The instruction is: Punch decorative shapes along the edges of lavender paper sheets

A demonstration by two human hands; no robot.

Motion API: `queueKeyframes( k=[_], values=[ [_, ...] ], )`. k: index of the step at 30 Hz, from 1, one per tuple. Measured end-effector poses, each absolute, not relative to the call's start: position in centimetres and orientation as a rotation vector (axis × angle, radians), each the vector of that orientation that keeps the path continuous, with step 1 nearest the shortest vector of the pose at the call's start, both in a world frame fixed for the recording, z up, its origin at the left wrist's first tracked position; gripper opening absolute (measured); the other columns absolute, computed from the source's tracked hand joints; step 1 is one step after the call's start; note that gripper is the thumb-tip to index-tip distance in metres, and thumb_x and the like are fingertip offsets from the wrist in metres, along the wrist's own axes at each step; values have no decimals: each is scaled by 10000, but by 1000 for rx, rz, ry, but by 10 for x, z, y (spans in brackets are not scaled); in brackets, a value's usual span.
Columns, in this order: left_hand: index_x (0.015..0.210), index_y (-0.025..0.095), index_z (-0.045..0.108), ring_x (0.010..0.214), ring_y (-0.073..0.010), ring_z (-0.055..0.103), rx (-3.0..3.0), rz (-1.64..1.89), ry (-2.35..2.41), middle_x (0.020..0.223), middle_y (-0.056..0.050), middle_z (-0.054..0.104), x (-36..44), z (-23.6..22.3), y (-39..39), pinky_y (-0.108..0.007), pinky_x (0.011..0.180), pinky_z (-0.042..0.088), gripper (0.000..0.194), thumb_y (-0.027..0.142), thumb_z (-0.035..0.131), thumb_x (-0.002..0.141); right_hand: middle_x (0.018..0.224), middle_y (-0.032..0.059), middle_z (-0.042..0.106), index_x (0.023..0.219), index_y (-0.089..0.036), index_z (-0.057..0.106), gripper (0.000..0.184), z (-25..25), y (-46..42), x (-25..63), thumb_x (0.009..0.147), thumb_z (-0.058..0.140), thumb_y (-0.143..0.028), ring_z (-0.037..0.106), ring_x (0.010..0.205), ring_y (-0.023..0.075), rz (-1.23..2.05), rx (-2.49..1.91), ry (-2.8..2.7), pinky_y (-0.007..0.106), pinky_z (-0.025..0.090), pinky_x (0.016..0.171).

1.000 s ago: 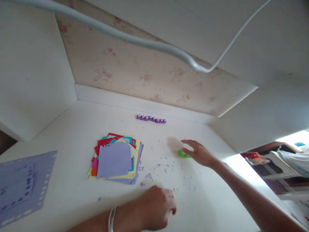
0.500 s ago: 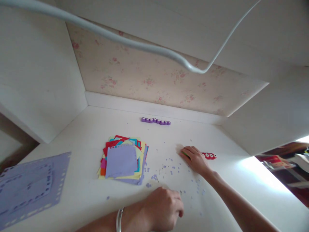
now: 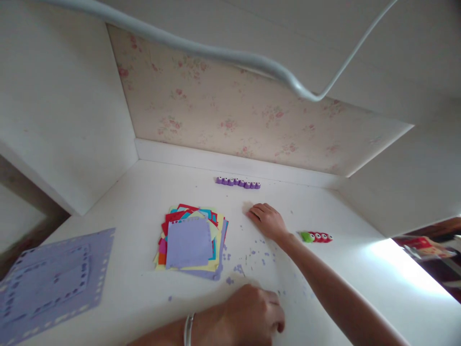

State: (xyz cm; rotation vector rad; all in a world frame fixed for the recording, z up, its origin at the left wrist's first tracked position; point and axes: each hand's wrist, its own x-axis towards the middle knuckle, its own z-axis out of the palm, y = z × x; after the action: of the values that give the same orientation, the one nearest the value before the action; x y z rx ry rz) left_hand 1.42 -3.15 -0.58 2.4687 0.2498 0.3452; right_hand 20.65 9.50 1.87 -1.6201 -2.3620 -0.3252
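My right hand (image 3: 267, 221) hovers over or rests on the white tabletop, its fingers stretched out and slightly bent, nothing visible in them. It lies between a row of small purple craft punches (image 3: 238, 182) and a row of red ones (image 3: 322, 237). A bright green craft punch (image 3: 307, 237) sits at the left end of the red row. My left hand (image 3: 254, 315) is curled closed near the front, a silver bangle on its wrist; its palm side is hidden. Beyond it to the left lies a messy stack of coloured paper squares (image 3: 190, 242), a lilac sheet on top.
Tiny lilac paper bits (image 3: 257, 253) are scattered between my hands. Punched lilac sheets (image 3: 95, 269) lie at the far left. A white cable (image 3: 230, 56) hangs across the upper view. White side panels and a floral back wall (image 3: 226, 103) enclose the desk.
My right hand has moved left, away from the red row, and has let go of the green craft punch, which now stays at that row's end. My left hand remains curled. The view has shifted slightly.
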Motion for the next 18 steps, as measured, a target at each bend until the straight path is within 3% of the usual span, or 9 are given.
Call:
queueKeyframes(
  k=[18],
  values=[
    [910,232,705,732,-123,648,2515,344,156,942,14,715,19,-21,-25,-217,551,385,99,199,650,835,1060,89,714,1029,-212,734,448,25,167,125,1054,334,-411,602,1016,216,-211,-1784,-2351,317,454,883]
  ],
)
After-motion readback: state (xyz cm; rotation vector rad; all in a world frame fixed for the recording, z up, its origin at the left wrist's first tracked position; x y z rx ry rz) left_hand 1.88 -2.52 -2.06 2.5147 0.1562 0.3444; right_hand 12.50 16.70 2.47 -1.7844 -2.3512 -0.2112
